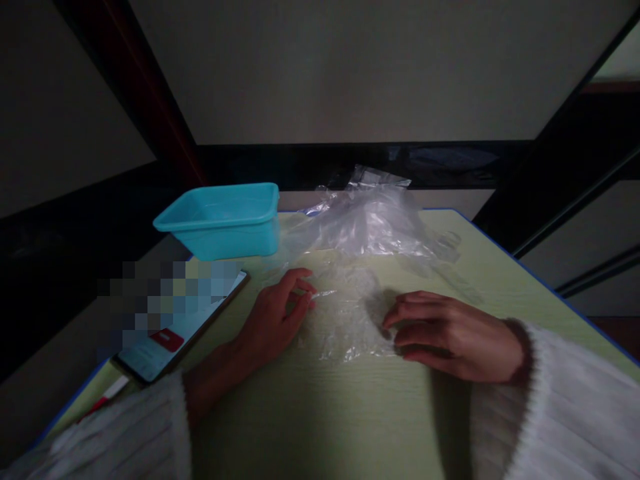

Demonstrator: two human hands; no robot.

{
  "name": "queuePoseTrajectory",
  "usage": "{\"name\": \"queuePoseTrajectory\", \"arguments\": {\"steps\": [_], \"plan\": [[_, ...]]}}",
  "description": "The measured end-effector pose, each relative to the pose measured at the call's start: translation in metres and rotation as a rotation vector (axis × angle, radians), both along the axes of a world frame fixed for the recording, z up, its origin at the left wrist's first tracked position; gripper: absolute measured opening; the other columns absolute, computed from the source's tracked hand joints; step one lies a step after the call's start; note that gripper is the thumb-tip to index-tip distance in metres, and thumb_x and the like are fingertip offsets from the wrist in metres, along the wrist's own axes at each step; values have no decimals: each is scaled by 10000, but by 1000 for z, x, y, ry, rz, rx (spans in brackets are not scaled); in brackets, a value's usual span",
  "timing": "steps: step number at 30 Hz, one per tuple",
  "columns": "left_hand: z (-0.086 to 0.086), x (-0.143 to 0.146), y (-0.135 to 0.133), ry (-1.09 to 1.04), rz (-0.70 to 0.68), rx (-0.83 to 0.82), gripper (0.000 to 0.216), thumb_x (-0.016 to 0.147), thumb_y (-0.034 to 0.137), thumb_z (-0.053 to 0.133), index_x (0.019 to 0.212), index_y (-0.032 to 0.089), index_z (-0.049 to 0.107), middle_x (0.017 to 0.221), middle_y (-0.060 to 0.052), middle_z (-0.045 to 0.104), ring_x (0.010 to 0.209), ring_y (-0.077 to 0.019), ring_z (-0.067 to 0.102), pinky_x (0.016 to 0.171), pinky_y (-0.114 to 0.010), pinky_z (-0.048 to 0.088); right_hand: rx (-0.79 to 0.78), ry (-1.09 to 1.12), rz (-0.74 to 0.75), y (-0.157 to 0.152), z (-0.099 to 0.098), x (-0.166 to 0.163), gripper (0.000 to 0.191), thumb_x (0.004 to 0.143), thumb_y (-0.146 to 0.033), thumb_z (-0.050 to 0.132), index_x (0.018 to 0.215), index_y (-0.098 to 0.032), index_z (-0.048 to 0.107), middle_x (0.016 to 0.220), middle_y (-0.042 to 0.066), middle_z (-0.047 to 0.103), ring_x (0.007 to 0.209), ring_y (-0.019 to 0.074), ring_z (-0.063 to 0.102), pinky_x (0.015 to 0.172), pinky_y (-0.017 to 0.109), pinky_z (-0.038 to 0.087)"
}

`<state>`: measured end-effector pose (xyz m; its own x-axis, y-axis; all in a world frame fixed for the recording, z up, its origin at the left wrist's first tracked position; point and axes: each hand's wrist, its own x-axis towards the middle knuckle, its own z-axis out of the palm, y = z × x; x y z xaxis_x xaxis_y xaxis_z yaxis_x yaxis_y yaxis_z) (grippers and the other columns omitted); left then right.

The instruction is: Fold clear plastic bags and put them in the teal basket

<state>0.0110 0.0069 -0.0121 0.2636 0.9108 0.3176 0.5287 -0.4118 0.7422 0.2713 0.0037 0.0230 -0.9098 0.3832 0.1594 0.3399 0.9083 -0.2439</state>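
A flat, crinkled clear plastic bag (350,317) lies on the table between my two hands. My left hand (280,310) is at its left edge, thumb and fingertips drawn together on the plastic. At the right edge is my right hand (450,333), fingers curved and slightly apart, the tips touching or very near the bag. Just beyond, a loose heap of clear plastic bags (375,223) spreads across the back of the table.
A turquoise plastic basket (230,230) stands at the back left of the pale yellow table (310,427). Left of my left hand lies a phone (190,333) with its screen lit and partly blurred. Near my left sleeve is a red and white pen-like item (107,395). Panels rise behind.
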Motion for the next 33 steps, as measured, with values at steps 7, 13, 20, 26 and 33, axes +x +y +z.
{"name": "queuePoseTrajectory", "arguments": {"steps": [7,13,20,26,33], "plan": [[0,-1,1,16,7,-1,190,855,238,425,1037,186,442,848,-40,648,678,-157,679,636,-279,518,104,15,5,-3,-5,-1,225,840,-130,463,722,-158,652,938,71,661,817,198,558,764,352,450],[0,-2,1,22,5,-15,193,859,244,427,1039,178,451,857,-43,648,700,-155,679,650,-274,518,30,25,15,-5,-3,-3,206,793,-69,461,739,-152,641,940,79,663,819,203,564,752,351,445],[0,-1,1,35,4,-3,190,853,238,427,1028,170,461,857,-47,648,701,-160,679,638,-275,517,-99,30,19,-2,-2,-3,273,689,24,422,714,-157,626,917,82,663,815,195,569,726,352,452],[-1,-1,2,34,1,4,185,854,236,422,1020,168,465,843,-45,643,700,-156,679,645,-274,522,-162,46,7,-1,-2,-3,273,704,15,406,682,-169,607,922,84,664,835,190,581,728,340,469],[-1,-2,2,30,-1,-5,177,850,237,422,1012,182,467,844,-45,644,707,-163,679,619,-273,528,-183,32,-28,-2,0,-4,244,781,-32,417,821,-158,622,902,91,662,815,174,589,727,312,477]]}}
